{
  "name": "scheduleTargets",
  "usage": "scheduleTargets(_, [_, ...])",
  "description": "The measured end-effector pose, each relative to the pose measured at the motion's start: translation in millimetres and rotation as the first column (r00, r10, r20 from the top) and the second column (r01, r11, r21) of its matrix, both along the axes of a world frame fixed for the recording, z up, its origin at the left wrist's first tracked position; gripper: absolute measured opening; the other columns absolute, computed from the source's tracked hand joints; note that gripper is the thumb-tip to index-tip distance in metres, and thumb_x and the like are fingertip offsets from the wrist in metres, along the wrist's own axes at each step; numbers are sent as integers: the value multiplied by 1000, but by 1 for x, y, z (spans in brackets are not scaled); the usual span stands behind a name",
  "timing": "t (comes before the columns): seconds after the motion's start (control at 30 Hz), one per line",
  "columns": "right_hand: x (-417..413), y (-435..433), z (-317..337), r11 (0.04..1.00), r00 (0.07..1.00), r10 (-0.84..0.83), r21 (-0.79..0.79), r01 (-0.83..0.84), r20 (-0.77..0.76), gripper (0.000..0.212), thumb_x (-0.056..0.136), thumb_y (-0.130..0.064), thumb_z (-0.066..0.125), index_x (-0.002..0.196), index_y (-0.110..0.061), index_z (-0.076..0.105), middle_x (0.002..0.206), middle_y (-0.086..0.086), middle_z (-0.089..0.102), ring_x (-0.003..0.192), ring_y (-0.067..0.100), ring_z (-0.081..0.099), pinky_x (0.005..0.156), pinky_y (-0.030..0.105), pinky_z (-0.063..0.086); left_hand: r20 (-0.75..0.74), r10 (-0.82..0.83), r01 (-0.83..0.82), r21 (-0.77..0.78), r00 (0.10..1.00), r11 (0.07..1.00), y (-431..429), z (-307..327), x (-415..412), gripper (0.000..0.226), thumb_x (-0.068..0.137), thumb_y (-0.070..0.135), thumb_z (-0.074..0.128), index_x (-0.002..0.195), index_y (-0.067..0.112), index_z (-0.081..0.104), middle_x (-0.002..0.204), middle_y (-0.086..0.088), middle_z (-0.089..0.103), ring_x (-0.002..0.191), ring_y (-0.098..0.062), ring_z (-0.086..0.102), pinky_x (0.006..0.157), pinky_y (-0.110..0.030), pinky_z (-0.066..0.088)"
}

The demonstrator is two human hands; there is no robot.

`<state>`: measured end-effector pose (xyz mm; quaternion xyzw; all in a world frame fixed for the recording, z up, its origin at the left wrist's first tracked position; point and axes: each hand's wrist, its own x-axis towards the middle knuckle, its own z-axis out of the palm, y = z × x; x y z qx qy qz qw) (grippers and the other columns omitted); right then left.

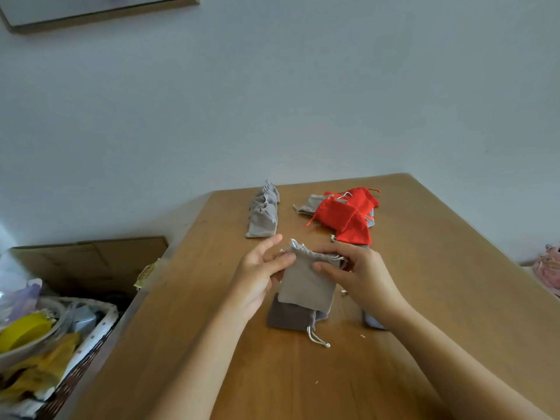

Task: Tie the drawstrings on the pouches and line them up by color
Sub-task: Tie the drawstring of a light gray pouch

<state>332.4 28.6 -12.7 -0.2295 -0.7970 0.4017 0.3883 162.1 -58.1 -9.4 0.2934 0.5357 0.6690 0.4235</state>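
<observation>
A light grey pouch (pixel 307 280) is held up over the wooden table (pixel 424 268), its top edge still wide. My left hand (pixel 257 277) pinches its left top corner with thumb and fingers. My right hand (pixel 360 274) grips its right top corner, thumb on the front. Under it lies a darker grey pouch (pixel 288 318) with a pale drawstring trailing toward me. A row of tied grey pouches (pixel 263 213) lines the far left of the table. A heap of red pouches (pixel 348 213) mixed with grey ones lies at the far middle.
A cardboard box (pixel 91 262) and a lined wicker basket (pixel 100 328) full of yellow and white clutter stand left of the table. A pale blue pouch (pixel 374 322) peeks out under my right wrist. Pink items (pixel 548 268) sit at the right edge.
</observation>
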Motion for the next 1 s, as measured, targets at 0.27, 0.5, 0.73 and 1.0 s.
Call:
scheduleTargets(0.27, [1,0,9,971,979,109,-193,-143,-174,11,90,-18,63,92,-17,74,56,-12,47,56,4,41,55,15,36,359,-61,63,6,931,998,-5,-2,-6,64,48,34,92,104,11,69,95,-9,72,89,-20,68,71,-35,58])
scheduleTargets(0.5, [7,8,12,989,990,101,-97,-111,-102,28,94,-10,59,84,-33,71,64,-9,62,60,4,53,63,15,47,353,-12,-5,46,936,999,-5,1,-10,25,77,27,64,97,13,70,93,-6,72,80,-14,70,72,-27,57])
scheduleTargets(0.73, [11,19,6,940,992,-108,332,80,65,15,92,-14,64,79,-14,69,65,-3,62,61,11,57,60,25,45,333,114,-156,103,936,982,-6,8,-15,20,96,20,50,95,11,68,86,0,74,77,-8,70,64,-18,56])
scheduleTargets(1.0, [35,46,16,853,979,-60,520,-50,192,26,91,-26,55,72,-11,64,60,-8,52,63,9,48,54,22,37,430,280,-353,100,858,930,-15,17,-34,20,99,13,46,85,13,61,68,4,72,55,-4,65,50,-14,50])
